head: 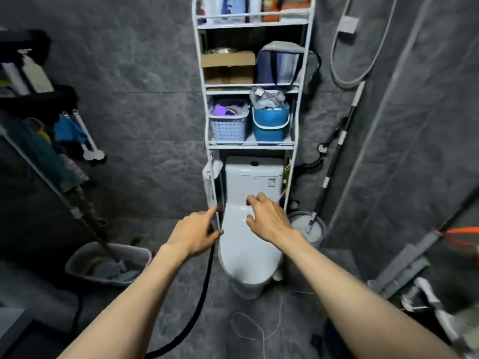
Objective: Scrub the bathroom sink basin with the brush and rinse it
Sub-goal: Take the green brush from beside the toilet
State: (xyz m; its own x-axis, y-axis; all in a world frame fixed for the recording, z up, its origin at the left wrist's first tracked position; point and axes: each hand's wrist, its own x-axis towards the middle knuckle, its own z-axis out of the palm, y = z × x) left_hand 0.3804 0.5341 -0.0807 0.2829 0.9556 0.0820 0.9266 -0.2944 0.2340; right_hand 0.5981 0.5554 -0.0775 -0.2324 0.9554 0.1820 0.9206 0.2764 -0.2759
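I face a white toilet (248,257) with its lid down; no sink basin and no brush are in view. My left hand (195,233) reaches forward at the toilet's left side. Its index finger points at the rack leg while the other fingers curl around a black hose (204,286). The hose trails down to the floor at the bottom left. My right hand (269,218) hovers just above the lid with fingers spread and nothing in it.
A white wire rack (248,145) stands over the toilet, holding a lilac basket (228,129), a blue bucket (270,126), a box and bottles. A grey mop bucket (317,230) sits to the right, a grey tub (85,257) on the floor to the left. Dark tiled walls close in.
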